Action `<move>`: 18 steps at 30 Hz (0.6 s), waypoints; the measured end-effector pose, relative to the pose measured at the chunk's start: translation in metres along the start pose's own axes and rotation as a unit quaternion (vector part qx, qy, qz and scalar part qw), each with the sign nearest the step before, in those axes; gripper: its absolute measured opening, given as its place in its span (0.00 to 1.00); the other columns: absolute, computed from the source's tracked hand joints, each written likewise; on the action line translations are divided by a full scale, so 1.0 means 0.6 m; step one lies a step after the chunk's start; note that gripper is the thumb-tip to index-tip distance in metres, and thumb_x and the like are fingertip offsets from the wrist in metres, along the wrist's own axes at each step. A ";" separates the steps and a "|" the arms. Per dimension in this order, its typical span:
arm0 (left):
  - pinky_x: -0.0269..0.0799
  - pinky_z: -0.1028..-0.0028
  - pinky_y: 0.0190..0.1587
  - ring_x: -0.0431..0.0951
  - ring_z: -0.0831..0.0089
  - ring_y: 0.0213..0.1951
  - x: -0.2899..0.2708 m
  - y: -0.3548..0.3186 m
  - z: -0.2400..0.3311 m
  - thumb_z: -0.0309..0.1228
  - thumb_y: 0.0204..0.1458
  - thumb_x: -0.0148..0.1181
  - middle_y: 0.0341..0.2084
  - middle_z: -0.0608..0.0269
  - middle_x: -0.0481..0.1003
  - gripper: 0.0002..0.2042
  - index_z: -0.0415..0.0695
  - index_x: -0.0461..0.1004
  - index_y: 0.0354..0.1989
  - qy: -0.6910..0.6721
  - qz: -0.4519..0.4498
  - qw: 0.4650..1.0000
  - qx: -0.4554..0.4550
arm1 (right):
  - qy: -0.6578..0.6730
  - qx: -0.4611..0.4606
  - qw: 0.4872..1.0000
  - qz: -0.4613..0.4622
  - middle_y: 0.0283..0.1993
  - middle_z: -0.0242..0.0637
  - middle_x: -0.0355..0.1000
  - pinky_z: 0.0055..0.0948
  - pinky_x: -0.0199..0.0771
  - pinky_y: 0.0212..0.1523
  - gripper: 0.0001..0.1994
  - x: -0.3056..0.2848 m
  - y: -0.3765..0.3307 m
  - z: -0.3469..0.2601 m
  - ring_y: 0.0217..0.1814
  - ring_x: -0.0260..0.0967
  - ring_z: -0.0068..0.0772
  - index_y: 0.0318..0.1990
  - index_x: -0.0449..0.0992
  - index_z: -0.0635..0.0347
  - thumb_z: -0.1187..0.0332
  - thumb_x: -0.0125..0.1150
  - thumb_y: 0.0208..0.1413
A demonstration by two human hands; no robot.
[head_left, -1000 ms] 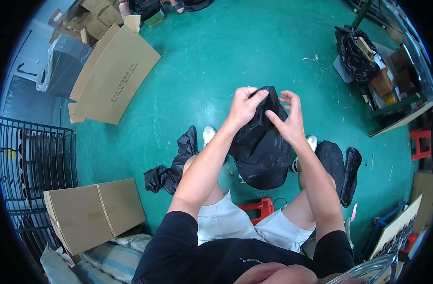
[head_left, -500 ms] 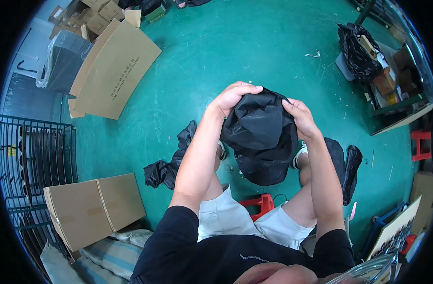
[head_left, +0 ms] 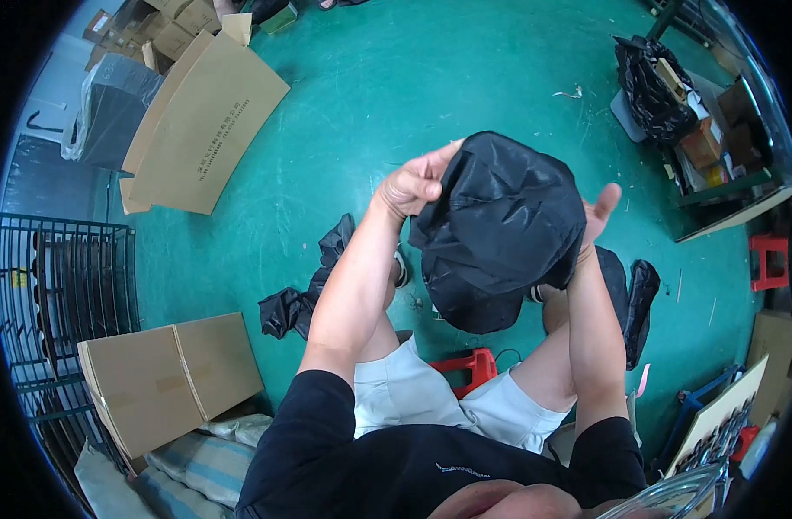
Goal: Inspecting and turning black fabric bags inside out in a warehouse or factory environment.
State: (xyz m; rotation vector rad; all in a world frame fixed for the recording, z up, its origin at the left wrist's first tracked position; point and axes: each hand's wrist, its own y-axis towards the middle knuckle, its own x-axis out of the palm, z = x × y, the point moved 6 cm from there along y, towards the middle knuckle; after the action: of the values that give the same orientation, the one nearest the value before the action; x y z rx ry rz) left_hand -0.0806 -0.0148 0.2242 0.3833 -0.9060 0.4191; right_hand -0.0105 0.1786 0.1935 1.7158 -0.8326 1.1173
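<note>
Black soft fabric piece, bag-like and rounded (head_left: pixel 504 216), has come up and spread wider since the earlier frame: its upper part now puffs out into a broad, creased dome, whereas half a second ago both thumbs pinched its top rim. Right thumb has lifted off the cloth; left hand has shifted to the upper-left side.

Status now: upper part opened out, folds and wrinkles left all over it, lower part hanging as a second rounded lobe underneath. Judged part-way; piece not set down. Whether the inside is filled or empty, cannot tell.

Hands: well apart, one each side of the piece. Left hand (head_left: pixel 415 183) at its upper-left edge, thumb in front, fingers partly hidden. Right hand (head_left: pixel 596 218) at its right edge, thumb standing clear, fingers behind or inside the cloth. Firmness of either grip: cannot tell.

Piece is held above the green smooth floor (head_left: pixel 396 86), well in from the floor's left edge by the dark wire rack (head_left: pixel 67 294). On the floor: crumpled black fabric (head_left: pixel 282 313) to the left, slim black fabric roll (head_left: pixel 642 303) to the right, both unheld.
</note>
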 end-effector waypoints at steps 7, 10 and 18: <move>0.59 0.66 0.65 0.69 0.61 0.59 0.015 0.007 0.021 0.21 0.33 0.65 0.59 0.46 0.66 0.45 0.31 0.52 0.66 0.022 0.017 0.999 0.030 | -0.120 -0.004 0.993 0.011 0.59 0.57 0.67 0.48 0.64 0.63 0.33 0.018 -0.006 -0.019 0.58 0.68 0.55 0.60 0.62 0.73 0.60 0.62 0.50; 0.69 0.64 0.59 0.76 0.57 0.51 0.023 0.014 0.035 0.25 0.42 0.60 0.53 0.41 0.70 0.35 0.28 0.55 0.62 -0.058 0.044 0.993 0.090 | -0.167 -0.021 0.984 0.051 0.57 0.54 0.69 0.47 0.67 0.61 0.29 0.021 -0.004 -0.029 0.56 0.70 0.53 0.59 0.64 0.72 0.69 0.61 0.48; 0.78 0.76 0.41 0.80 0.77 0.35 -0.069 0.013 -0.010 0.27 0.55 0.60 0.32 0.63 0.78 0.04 0.41 0.73 0.37 0.095 0.204 0.971 -0.079 | -0.104 -0.068 0.986 0.109 0.53 0.52 0.73 0.46 0.71 0.58 0.17 -0.011 0.000 -0.059 0.52 0.73 0.48 0.53 0.69 0.70 0.68 0.48 0.61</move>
State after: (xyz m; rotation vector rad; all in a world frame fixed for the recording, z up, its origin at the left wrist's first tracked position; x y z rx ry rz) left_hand -0.1033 -0.0132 0.1880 0.0048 -0.8237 0.7436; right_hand -0.0245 0.2116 0.1939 1.6739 -1.2232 1.0081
